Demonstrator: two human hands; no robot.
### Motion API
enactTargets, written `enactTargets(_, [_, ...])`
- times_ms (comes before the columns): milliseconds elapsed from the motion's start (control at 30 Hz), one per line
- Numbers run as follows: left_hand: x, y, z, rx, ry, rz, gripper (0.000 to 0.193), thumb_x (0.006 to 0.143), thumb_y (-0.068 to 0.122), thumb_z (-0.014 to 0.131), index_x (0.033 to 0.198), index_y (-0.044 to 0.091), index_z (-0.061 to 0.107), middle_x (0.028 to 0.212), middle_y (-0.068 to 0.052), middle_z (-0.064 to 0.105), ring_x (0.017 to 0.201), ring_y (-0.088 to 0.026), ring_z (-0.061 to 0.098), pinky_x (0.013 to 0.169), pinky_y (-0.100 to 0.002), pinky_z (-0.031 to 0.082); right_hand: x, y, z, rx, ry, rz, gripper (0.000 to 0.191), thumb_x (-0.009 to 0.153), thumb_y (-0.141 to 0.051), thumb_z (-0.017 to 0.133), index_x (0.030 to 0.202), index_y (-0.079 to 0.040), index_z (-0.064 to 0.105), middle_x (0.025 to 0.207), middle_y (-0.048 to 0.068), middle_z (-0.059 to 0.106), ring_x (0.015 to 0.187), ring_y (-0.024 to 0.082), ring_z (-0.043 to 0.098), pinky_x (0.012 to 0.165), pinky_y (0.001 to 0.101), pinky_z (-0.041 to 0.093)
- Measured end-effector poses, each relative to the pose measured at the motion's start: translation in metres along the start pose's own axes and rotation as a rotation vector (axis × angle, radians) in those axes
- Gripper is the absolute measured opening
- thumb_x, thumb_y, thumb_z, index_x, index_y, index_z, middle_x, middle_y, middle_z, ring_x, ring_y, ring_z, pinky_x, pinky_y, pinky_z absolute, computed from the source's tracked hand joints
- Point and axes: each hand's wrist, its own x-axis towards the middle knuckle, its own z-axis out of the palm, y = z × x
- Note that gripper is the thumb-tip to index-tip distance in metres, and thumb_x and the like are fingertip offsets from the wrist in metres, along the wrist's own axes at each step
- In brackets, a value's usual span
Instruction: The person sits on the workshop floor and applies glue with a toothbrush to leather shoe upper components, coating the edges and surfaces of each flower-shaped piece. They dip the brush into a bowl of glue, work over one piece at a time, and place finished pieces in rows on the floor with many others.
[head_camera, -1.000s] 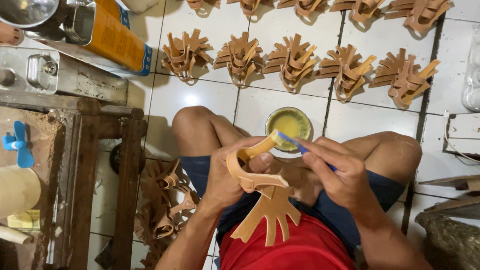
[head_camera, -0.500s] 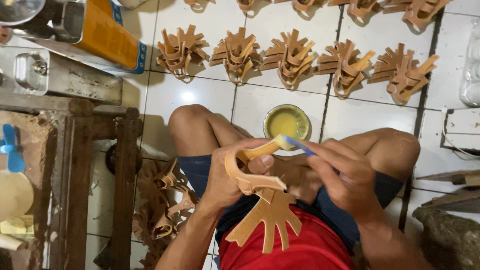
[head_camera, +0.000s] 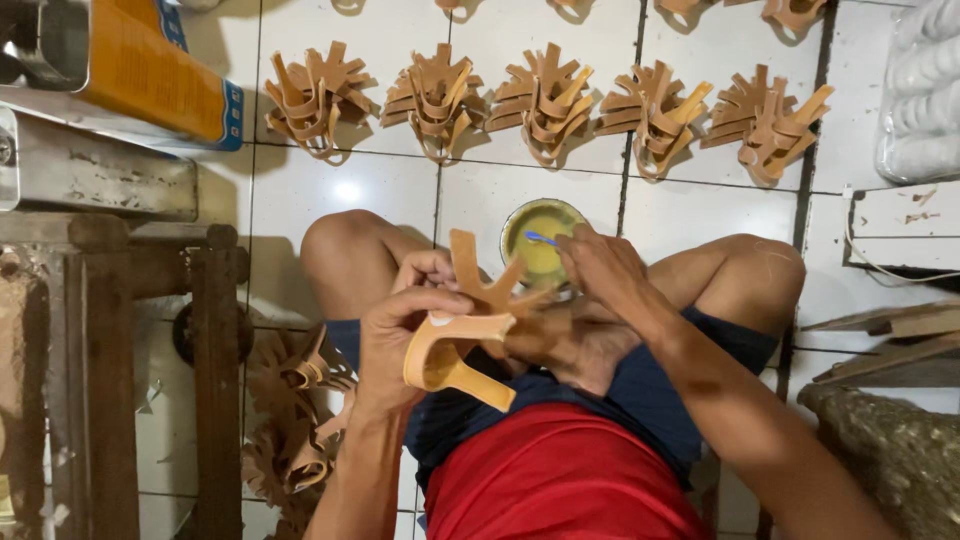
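White glazed tiles with dark grout lines form the floor (head_camera: 330, 195), which carries a soft glare patch and light soiling. The person sits on it with both knees drawn up, wearing dark blue shorts and a red shirt. The left hand (head_camera: 400, 330) is clamped around a tan leather strap piece (head_camera: 465, 335), curved into a loop with pointed tabs fanning upward, held over the lap. The right hand (head_camera: 600, 265) is closed on a thin blue-tipped brush (head_camera: 542, 238), whose tip lies over a small round tin (head_camera: 541, 238) of yellowish glue standing on the floor between the knees. Beyond the tin, five folded bundles of the same tan pieces (head_camera: 545, 100) stand in a row across the tiles, well apart from the hands, with parts of more bundles cut off by the top edge. A further heap of tan pieces (head_camera: 295, 420) lies on the floor just beside the person's left thigh. To the left stands a worn dark wooden frame (head_camera: 215, 380), and above it a grey metal machine body (head_camera: 95, 180) with an orange box (head_camera: 150, 65) resting on top. At the right edge are a clear plastic pack (head_camera: 920, 90), a white cable (head_camera: 880, 260), wooden slats (head_camera: 890, 345) and coarse woven matting (head_camera: 890, 450).
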Motion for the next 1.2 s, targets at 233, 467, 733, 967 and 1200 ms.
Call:
enactTargets(233, [0.004,0.027,-0.022,0.375,0.012,-0.224,0.035,0.085,-0.001,0.078,0.120,0.003,0.076,0.114,-0.010,0.072,0.103,-0.016,0.068,0.089,-0.025,0.056,-0.038,0.046,-0.020,-0.167,-0.039,-0.053,0.025,0.095,-0.022,0.061,0.116,-0.013,0.072,0.099,0.012,0.068,0.081,0.033,0.069,0.069,0.0466,0.055])
enactTargets(467, [0.028,0.040,0.010,0.478,-0.228,-0.254,0.039,0.083,0.000,0.079,0.121,0.008,0.076,0.122,-0.008,0.071,0.108,-0.019,0.070,0.090,-0.028,0.059,-0.100,0.037,-0.116,0.219,0.580,0.138,0.016,0.108,-0.004,0.069,0.122,0.000,0.074,0.092,0.011,0.070,0.075,0.017,0.065,0.064,0.0294,0.051])
enactTargets(733, [0.046,0.057,0.048,0.508,-0.408,-0.262,0.036,0.087,-0.004,0.072,0.120,0.009,0.076,0.132,-0.011,0.068,0.107,-0.019,0.072,0.088,-0.028,0.059,-0.090,-0.065,-0.138,0.549,0.512,-0.180,0.024,0.098,-0.001,0.066,0.122,0.000,0.070,0.095,0.010,0.072,0.082,0.012,0.069,0.067,0.0236,0.053])
enactTargets(967, [0.042,0.063,0.044,0.604,-0.429,-0.245,0.040,0.083,-0.005,0.072,0.120,0.010,0.077,0.134,-0.012,0.068,0.112,-0.021,0.072,0.091,-0.029,0.059,-0.076,-0.078,-0.145,0.571,0.428,-0.114,0.026,0.095,0.005,0.064,0.120,0.001,0.072,0.092,0.011,0.073,0.075,0.015,0.070,0.063,0.0266,0.055])
enactTargets(1200, [0.039,0.058,0.044,0.544,-0.463,-0.256,0.041,0.082,-0.006,0.071,0.120,0.010,0.077,0.133,-0.012,0.070,0.115,-0.021,0.072,0.096,-0.030,0.059,-0.063,-0.050,-0.134,0.170,0.325,-0.154,0.021,0.095,0.002,0.068,0.114,0.005,0.077,0.082,0.013,0.074,0.058,0.016,0.068,0.045,0.0251,0.047])
